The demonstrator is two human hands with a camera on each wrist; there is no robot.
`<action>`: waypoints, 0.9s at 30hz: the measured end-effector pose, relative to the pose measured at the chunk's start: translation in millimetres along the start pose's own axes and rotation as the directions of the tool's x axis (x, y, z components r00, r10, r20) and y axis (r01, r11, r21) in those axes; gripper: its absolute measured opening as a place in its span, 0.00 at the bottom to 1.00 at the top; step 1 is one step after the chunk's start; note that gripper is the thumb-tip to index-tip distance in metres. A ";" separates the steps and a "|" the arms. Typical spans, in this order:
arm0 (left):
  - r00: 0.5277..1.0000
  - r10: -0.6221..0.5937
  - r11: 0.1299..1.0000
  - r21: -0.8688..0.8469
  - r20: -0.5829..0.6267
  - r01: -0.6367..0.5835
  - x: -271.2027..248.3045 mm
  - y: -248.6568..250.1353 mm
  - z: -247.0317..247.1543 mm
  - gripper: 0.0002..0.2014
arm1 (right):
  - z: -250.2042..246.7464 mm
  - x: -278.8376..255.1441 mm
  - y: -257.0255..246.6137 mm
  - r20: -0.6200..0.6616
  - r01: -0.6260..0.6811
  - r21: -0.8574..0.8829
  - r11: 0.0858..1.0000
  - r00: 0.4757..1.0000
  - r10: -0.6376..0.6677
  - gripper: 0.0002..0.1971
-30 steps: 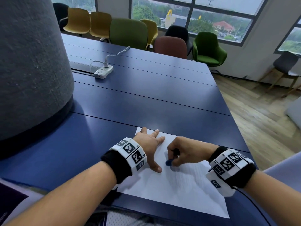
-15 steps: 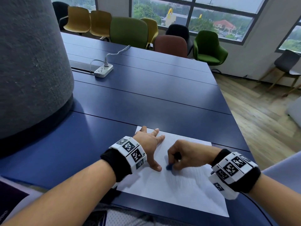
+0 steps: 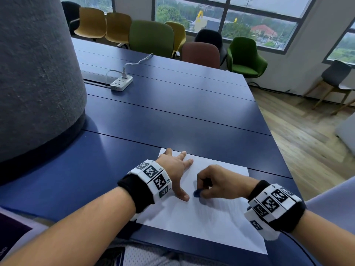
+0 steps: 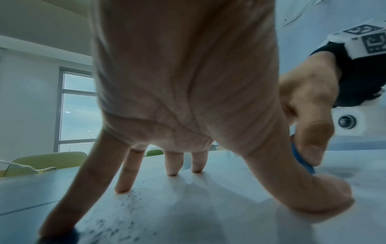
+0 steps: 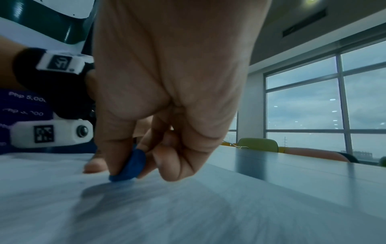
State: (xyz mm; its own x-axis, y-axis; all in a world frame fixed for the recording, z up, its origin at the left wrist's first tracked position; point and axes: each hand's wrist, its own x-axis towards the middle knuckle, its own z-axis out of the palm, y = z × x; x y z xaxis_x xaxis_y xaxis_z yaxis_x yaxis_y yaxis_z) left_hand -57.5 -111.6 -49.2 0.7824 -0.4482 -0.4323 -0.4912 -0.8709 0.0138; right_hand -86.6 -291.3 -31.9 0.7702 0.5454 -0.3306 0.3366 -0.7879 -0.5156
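A white sheet of paper (image 3: 211, 223) lies close to the near edge of the dark blue worktop (image 3: 172, 116), and both hands are on it. The left hand (image 3: 173, 167) is open, its fingers straight and spread wide. Its fingertips (image 4: 123, 188) and thumb (image 3: 182, 195) press down on the far left part of the sheet, and it has hold of nothing. The right hand (image 3: 217, 181) sits just beside it, near the middle of the sheet. Its fingers are curled in, pinching a small blue eraser (image 3: 197, 193) between the thumb and the first fingers. In the right wrist view the eraser stands tilted on its edge, with its lower end touching the paper. It is close to the tip of the left thumb but apart from it. In the left wrist view small dark crumbs (image 4: 129, 198) are scattered over the paper around the left fingertips. Both wrists carry wristbands (image 3: 153, 179) of black cloth with white blocks printed in black-and-white square codes.

Further back on the worktop lies a white power strip (image 3: 121, 82) with a white cable (image 3: 134, 63) plugged in, well apart from the sheet. A broad grey pillar (image 3: 34, 73) stands at the worktop's left side. Beyond the far edge are chairs (image 3: 151, 37) in yellow, green, black and reddish brown, in front of large windows (image 3: 249, 14). A wooden floor (image 3: 297, 135) shows on the right
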 end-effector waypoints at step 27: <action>1.000 0.006 1.000 0.019 0.003 -0.006 -0.9 0.2 -1.3 0.61 | 12.5 -11.9 -4.4 0.048 0.089 0.035 0.995 0.995 -0.091 0.08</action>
State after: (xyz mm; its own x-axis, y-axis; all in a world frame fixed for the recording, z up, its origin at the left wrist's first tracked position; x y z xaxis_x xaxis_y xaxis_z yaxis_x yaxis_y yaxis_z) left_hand -57.8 -111.6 -47.6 0.7782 -0.4525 -0.4354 -0.5029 -0.8644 -0.0004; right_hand -104.0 -290.8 -35.6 0.7094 0.6279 -0.3201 0.3849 -0.7256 -0.5704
